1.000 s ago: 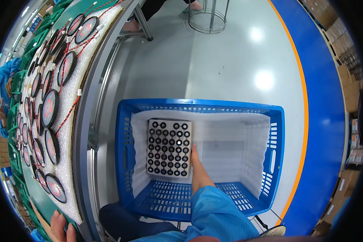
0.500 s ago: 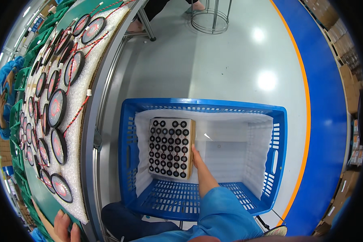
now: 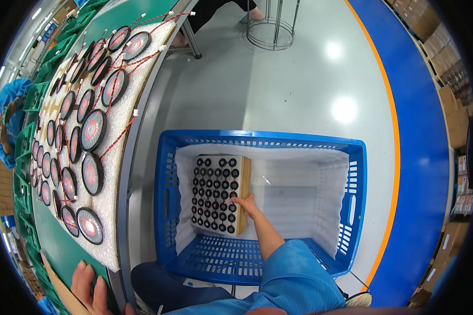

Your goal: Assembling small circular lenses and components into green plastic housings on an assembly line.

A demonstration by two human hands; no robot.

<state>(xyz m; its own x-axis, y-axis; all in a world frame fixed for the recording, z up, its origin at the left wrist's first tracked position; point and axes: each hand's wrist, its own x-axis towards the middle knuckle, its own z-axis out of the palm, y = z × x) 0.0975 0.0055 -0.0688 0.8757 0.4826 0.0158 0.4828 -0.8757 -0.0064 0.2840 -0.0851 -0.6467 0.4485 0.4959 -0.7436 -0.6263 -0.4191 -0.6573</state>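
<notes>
A blue plastic basket (image 3: 263, 137) lined with white foam sheet stands on the floor in front of me. At its left side lies a thick block-like stack (image 3: 245, 181), with a brown layered side and a pale top bearing rows of small round black parts (image 3: 215, 184). My right hand (image 3: 247, 205) is at the stack's right edge, one digit over the top and the others partly hidden along the side. My left hand (image 3: 92, 289) rests at the green table's near edge, fingers apart and holding nothing. Near it, round black speakers (image 3: 93, 130) with red-black wires lie on white foam (image 3: 113, 210).
The green table (image 3: 52, 239) runs along my left, with green bins (image 3: 23, 142) beyond it. A wire-frame stand (image 3: 270, 34) and another person's leg (image 3: 215, 13) are at the far end. Cardboard boxes (image 3: 452, 107) line the right, past a blue floor strip (image 3: 420, 157).
A digit of my right hand now lies over the stack's top edge, where before the hand was against its side. The view has shifted slightly, showing more of my left hand.
</notes>
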